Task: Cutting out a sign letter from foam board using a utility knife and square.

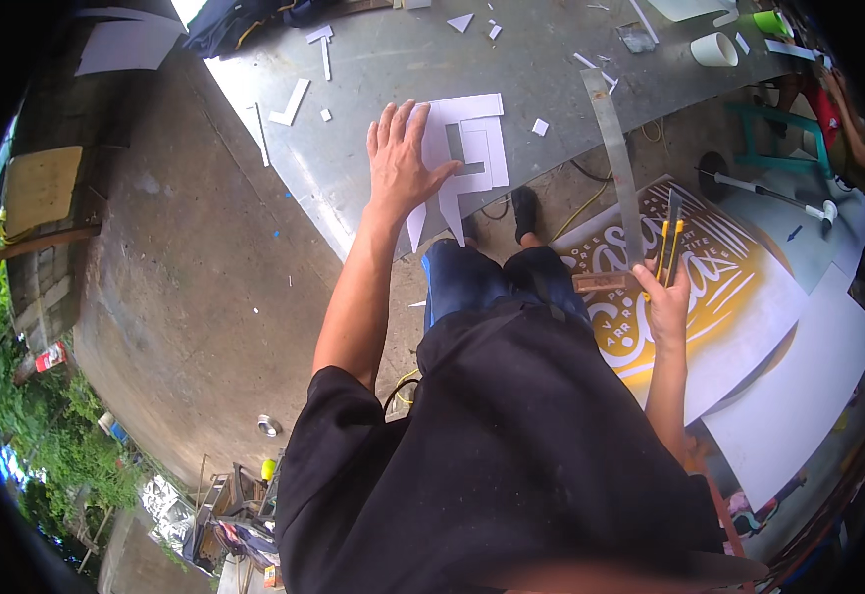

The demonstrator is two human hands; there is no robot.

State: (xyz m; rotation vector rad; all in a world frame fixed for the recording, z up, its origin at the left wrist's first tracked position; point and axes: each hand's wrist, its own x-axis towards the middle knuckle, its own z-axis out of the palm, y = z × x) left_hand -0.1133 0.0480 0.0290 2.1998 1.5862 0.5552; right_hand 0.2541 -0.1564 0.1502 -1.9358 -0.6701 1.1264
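Fingers of your left hand (pixel 400 163) are spread nearly flat and grip nothing, palm down in the head view over the left part of a layered white flat card with an L-shaped gap (pixel 479 144). Your thumb reaches across toward that gap. How firmly you press, I can't tell.

That card lies near the close edge of a grey sheet-metal table (pixel 403 59), directly ahead of your body and just to the right of your left palm. Its long axis runs away from you, and two pointed white strips (pixel 449 213) jut past the edge toward your legs.

Your right hand (pixel 668 302) is curled around a yellow-and-black utility knife (pixel 669 252), blade pointing away from you, along with a steel square with a brown handle (pixel 615 148). It is off to the card's right and closer to your body, above a gold-and-white lettered board (pixel 719 297). So your left hand is the nearer one; the knife's blade is well apart from the card. The square's long blade slants forward and left, between knife and card.
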